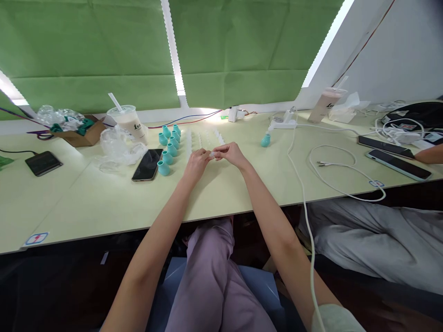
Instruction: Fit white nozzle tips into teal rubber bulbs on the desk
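Observation:
My left hand [198,163] and my right hand [229,154] meet over the table, fingertips pinched on one small white piece [211,154]. Its exact kind is too small to make out. Just beyond my hands lie rows of small whitish translucent parts [188,140], partly hidden by my fingers. Left of them stand several small turquoise vase-shaped pieces [168,157] in two rows. A single turquoise piece [266,140] sits apart, to the right of my right hand.
A black phone [147,165] and a crumpled plastic bag [119,145] lie at left, near a drink cup [128,121] and a cardboard box [81,133]. White cables [301,177] cross the table's right side and hang over its edge. Another person's arm [429,155] rests at far right.

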Action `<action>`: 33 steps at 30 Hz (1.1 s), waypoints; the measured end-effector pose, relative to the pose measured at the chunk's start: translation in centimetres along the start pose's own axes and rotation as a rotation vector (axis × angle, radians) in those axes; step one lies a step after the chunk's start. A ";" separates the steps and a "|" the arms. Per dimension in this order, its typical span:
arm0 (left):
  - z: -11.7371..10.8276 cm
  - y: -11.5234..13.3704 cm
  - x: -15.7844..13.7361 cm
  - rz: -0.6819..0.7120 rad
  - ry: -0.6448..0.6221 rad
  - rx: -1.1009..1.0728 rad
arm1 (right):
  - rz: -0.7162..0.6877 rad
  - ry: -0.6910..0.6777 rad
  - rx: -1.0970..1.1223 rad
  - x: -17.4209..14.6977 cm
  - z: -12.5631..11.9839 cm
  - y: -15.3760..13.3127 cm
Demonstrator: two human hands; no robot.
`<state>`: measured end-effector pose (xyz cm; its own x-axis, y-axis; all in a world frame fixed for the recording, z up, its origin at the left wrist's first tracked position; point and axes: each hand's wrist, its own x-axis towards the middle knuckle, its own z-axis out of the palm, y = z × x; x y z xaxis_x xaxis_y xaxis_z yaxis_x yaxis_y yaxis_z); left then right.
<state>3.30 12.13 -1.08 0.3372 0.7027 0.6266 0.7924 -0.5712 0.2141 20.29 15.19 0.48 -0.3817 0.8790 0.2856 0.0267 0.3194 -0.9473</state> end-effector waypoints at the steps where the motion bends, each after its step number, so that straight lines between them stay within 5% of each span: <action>1: 0.1 -0.1 0.0 -0.006 0.009 -0.009 | 0.009 0.004 0.008 0.0 0.1 0.0; 12: 0.0 0.0 0.1 -0.018 0.151 0.024 | 0.027 -0.039 0.097 -0.1 1.0 -1.3; 17: -3.9 0.8 -0.2 -0.017 0.107 0.205 | 0.041 -0.006 0.143 -0.1 0.5 -1.4; 21: -9.8 -0.6 -2.6 -0.356 0.201 0.448 | 0.035 0.089 0.252 0.1 0.0 -1.3; 24: -12.0 -2.9 -5.2 -0.631 0.050 0.490 | 0.029 0.123 0.316 0.4 0.0 -1.5; 28: -11.3 -5.6 -7.2 -0.682 -0.145 0.328 | 0.027 0.105 0.343 0.5 0.1 -1.7; 33: -10.7 -5.9 -6.5 -0.611 0.007 0.117 | 0.040 0.092 0.333 0.4 0.2 -1.5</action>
<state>-9.06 6.38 1.61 -0.1974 0.8851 0.4215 0.8918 -0.0164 0.4522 19.88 15.03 1.98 -0.3012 0.9215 0.2453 -0.2691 0.1646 -0.9489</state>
